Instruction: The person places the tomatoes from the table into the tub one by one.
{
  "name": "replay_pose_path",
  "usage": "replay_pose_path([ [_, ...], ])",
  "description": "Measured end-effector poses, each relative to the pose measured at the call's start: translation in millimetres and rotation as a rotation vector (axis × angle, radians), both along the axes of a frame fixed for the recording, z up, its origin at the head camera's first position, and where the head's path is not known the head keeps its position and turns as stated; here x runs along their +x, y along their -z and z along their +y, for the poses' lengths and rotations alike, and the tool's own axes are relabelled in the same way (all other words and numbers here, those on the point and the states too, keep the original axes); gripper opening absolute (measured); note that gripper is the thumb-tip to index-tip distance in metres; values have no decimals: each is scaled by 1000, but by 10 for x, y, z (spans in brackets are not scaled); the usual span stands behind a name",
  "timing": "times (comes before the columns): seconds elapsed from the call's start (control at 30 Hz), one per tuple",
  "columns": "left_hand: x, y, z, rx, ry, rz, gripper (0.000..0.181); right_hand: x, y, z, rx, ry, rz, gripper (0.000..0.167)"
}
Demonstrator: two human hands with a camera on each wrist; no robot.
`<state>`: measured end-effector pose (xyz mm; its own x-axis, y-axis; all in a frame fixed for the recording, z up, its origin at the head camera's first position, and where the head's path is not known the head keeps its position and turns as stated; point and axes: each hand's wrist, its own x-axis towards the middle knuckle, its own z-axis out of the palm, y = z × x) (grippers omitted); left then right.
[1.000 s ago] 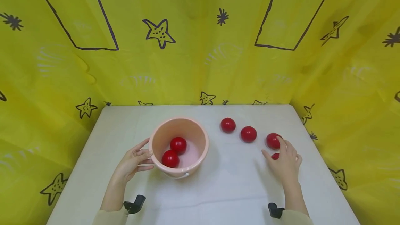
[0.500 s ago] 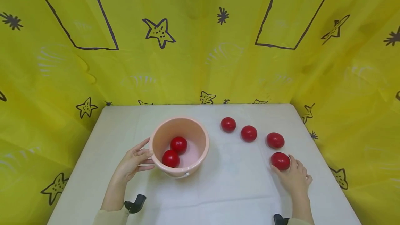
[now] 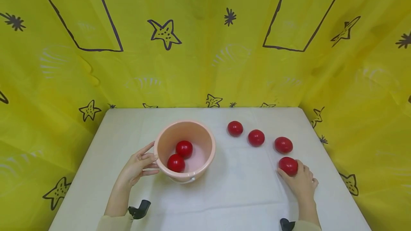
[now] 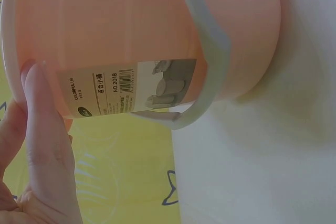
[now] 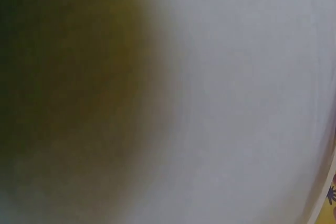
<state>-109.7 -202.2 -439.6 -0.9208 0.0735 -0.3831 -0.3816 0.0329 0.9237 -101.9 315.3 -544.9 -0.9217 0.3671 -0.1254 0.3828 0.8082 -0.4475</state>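
My left hand [image 3: 137, 167] touches the left side of a peach-pink bucket [image 3: 210, 152], fingers fairly straight and one digit at its rim. The left wrist view shows a thumb [image 4: 44, 129] against the outer wall of the bucket [image 4: 121, 19], beside a printed label. Two red balls [image 3: 184, 149] lie inside, close together. Over at the right, my right hand [image 3: 303, 184] grips another red ball [image 3: 288, 167] on the table, thumb on its left and fingers on its right. The right wrist view is mostly blurred and hides this grasp.
Three more red balls [image 3: 256, 138] rest on the white table [image 3: 237, 195], in a slanting row right of the bucket. The bucket's pale handle [image 4: 215, 51] hangs down its outside. Yellow patterned curtains [image 3: 199, 63] enclose the back and sides of the table.
From above the nearest right-hand ball, my right hand has come down and back to its near right side and taken hold of it. My left hand and the bucket stay put.
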Motion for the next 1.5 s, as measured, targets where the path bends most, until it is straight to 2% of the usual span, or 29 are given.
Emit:
replay_pose_path([
  [0.13, 3, 0, -4, -7, -4, 0, 64, -28, -17, -17, 23, -10, 63, 92],
  [0.23, 7, -7, -5, -7, -4, 0, 64, -85, -89, -60, 51, -46, 137, 88],
  [0.57, 4, -7, -2, -7, -3, -1, 63, -446, -571, -469, 81, -265, 371, 74],
  [0.87, -1, -17, -8, 19, 6, 10, 64, -734, -984, -1088, 126, -506, 507, 77],
  [1.03, 2, -24, -13, 35, 28, 30, 64, -850, -1141, -1421, 132, -613, 528, 77],
  [1.2, -3, -15, -10, 26, 21, 23, 63, -923, -1261, -1733, 140, -730, 542, 76],
  [1.37, -11, 7, -4, 16, 19, 26, 63, -950, -1324, -2018, 194, -884, 573, 76],
  [1.5, -6, -1, -7, 21, 17, 25, 64, -943, -1327, -2249, 241, -992, 552, 75],
])
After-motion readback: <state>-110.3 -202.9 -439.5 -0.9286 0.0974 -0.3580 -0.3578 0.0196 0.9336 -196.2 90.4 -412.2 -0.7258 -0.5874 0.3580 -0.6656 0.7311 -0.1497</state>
